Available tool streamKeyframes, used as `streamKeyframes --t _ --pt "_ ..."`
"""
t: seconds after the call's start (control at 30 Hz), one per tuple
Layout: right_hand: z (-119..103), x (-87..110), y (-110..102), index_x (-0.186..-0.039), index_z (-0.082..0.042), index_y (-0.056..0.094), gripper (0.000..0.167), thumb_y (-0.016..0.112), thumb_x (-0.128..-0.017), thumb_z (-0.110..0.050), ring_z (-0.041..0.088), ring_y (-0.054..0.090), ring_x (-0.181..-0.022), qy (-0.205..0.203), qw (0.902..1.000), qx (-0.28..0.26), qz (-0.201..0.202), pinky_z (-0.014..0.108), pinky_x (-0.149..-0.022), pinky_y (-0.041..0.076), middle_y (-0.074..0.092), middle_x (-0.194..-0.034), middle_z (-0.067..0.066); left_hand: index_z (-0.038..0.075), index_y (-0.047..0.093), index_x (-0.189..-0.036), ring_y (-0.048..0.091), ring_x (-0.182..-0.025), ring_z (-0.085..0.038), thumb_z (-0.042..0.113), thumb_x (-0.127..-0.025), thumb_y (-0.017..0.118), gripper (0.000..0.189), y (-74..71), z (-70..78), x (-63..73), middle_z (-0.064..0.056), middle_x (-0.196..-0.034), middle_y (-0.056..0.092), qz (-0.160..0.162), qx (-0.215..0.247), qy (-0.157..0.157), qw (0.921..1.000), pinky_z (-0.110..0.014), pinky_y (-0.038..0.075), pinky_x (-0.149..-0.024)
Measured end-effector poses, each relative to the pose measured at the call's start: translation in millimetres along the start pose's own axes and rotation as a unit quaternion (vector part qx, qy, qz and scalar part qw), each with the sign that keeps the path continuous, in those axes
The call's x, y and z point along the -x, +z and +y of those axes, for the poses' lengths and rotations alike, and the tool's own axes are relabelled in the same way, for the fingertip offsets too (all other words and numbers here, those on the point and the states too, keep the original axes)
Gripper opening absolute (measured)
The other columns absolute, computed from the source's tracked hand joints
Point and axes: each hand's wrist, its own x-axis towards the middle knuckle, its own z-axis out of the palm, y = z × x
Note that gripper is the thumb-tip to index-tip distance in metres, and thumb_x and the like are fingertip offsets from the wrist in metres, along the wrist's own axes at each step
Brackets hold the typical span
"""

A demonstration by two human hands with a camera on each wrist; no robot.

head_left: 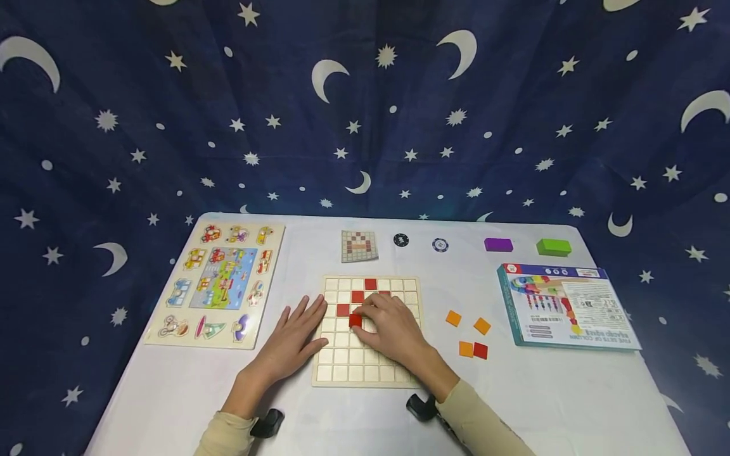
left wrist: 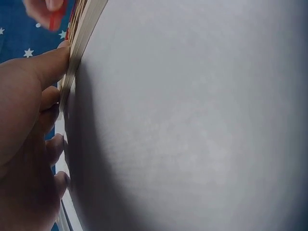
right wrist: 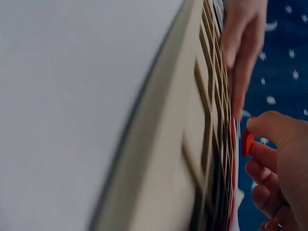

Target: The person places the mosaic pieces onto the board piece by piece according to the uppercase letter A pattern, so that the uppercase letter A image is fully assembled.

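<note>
A pale wooden grid board [head_left: 339,373] lies on the table, with several red square tiles set in its upper cells, such as the red tile [head_left: 343,310] left of centre. My right hand [head_left: 393,326] is over the board and pinches another red tile [head_left: 355,321] between thumb and fingers. In the right wrist view that pinched tile [right wrist: 248,140] stands edge-on above the grid. My left hand [head_left: 293,342] lies flat with straight fingers along the board's left edge, thumb and fingertips at the rim. Part of the grid is hidden under my right hand.
Right of the board lie orange tiles [head_left: 466,349] and a red tile [head_left: 481,351]. A picture card [head_left: 359,246], black chip [head_left: 401,240], blue-white chip [head_left: 440,245], purple block [head_left: 499,245] and green block [head_left: 554,247] line the back. A boxed set [head_left: 570,307] sits right, a picture puzzle [head_left: 255,316] left.
</note>
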Motion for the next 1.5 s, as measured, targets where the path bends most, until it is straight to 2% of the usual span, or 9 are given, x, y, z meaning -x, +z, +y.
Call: streamKeyframes --t 0.17,0.33,0.5,0.67,0.9,1.07,1.23,1.37,1.5 --pt "-16 -7.8 13 -0.109 -0.021 0.084 0.023 0.083 -0.093 -0.038 0.014 0.066 -0.097 -0.035 0.9984 0.043 0.005 0.03 -0.086 0.057 0.072 -0.107 -0.006 0.012 0.033 -0.168 0.017 -0.168 -0.037 0.038 -0.105 0.066 0.076 -1.4 0.6 -0.4 -0.003 -0.178 0.027 0.002 -0.005 0.004 1.0 -0.067 0.011 -0.134" --pt "-20 -8.5 18 -0.107 -0.021 0.085 0.023 0.082 -0.094 -0.04 0.013 0.065 -0.098 -0.04 0.9971 0.064 0.013 0.029 -0.086 0.055 0.073 -0.108 -0.006 0.011 0.033 -0.168 0.017 -0.168 -0.037 0.038 -0.105 0.066 0.076 -2.4 1.2 -0.3 -0.004 -0.178 0.027 -0.002 -0.007 0.001 1.0 -0.068 0.011 -0.134" --pt "-22 -8.1 16 -0.11 -0.022 0.084 0.024 0.08 -0.096 -0.041 0.013 0.066 -0.101 -0.041 0.9974 0.059 0.0 0.032 -0.09 0.056 0.073 -0.11 -0.006 0.011 0.033 -0.168 0.017 -0.168 -0.036 0.038 -0.105 0.066 0.076 -2.2 1.0 0.8 -0.004 -0.178 0.027 -0.005 -0.007 -0.003 1.0 -0.068 0.011 -0.134" --pt "-14 0.5 5 -0.114 -0.021 0.084 0.023 0.079 -0.097 -0.035 0.014 0.066 -0.103 -0.014 0.9996 0.021 -0.011 0.034 -0.093 0.057 0.073 -0.112 -0.005 0.011 0.035 -0.167 0.019 -0.167 -0.039 0.037 -0.105 0.066 0.075 0.4 2.2 1.6 -0.006 -0.177 0.029 0.003 -0.004 0.0 1.0 -0.069 0.012 -0.133" --pt "30 38.9 -27 -0.116 -0.021 0.083 0.025 0.084 -0.092 -0.028 0.014 0.065 -0.099 0.034 0.9991 0.003 0.024 0.035 -0.087 0.057 0.072 -0.111 -0.005 0.011 0.032 -0.168 0.017 -0.168 -0.037 0.037 -0.105 0.066 0.076 -0.2 1.5 1.3 -0.004 -0.178 0.027 0.002 -0.005 0.0 1.0 -0.067 0.011 -0.134" --pt "65 81.5 -54 -0.117 -0.016 0.082 0.031 0.088 -0.088 -0.025 0.014 0.061 -0.093 0.076 0.9955 0.021 0.053 0.037 -0.078 0.053 0.073 -0.112 0.0 0.011 0.032 -0.168 0.017 -0.168 -0.038 0.037 -0.105 0.066 0.076 -1.4 1.3 1.3 -0.004 -0.178 0.027 0.005 -0.004 0.003 1.0 -0.068 0.011 -0.133" --pt "92 124.2 -71 -0.115 -0.014 0.082 0.033 0.09 -0.084 -0.019 0.014 0.059 -0.092 0.102 0.9912 0.041 0.074 0.038 -0.077 0.049 0.072 -0.109 0.001 0.009 0.036 -0.167 0.022 -0.166 -0.043 0.035 -0.104 0.068 0.075 -2.4 2.3 2.0 -0.008 -0.177 0.031 0.019 -0.006 0.012 0.9997 -0.07 0.014 -0.132" --pt "103 147.8 -78 -0.114 -0.014 0.082 0.032 0.089 -0.084 -0.019 0.017 0.061 -0.095 0.115 0.9889 0.067 0.065 0.041 -0.079 0.05 0.072 -0.108 0.0 0.01 0.035 -0.168 0.02 -0.167 -0.041 0.036 -0.105 0.066 0.075 -3.7 2.5 1.7 -0.007 -0.178 0.029 0.012 -0.009 0.007 0.9999 -0.069 0.013 -0.133" --pt "106 161.9 -82 -0.114 -0.011 0.082 0.033 0.089 -0.083 -0.02 0.022 0.065 -0.098 0.131 0.9861 0.092 0.044 0.045 -0.081 0.054 0.072 -0.107 0.001 0.012 0.031 -0.169 0.016 -0.168 -0.038 0.038 -0.106 0.065 0.076 -3.2 1.9 0.8 -0.004 -0.179 0.025 -0.002 -0.01 0.003 0.9999 -0.068 0.011 -0.133"
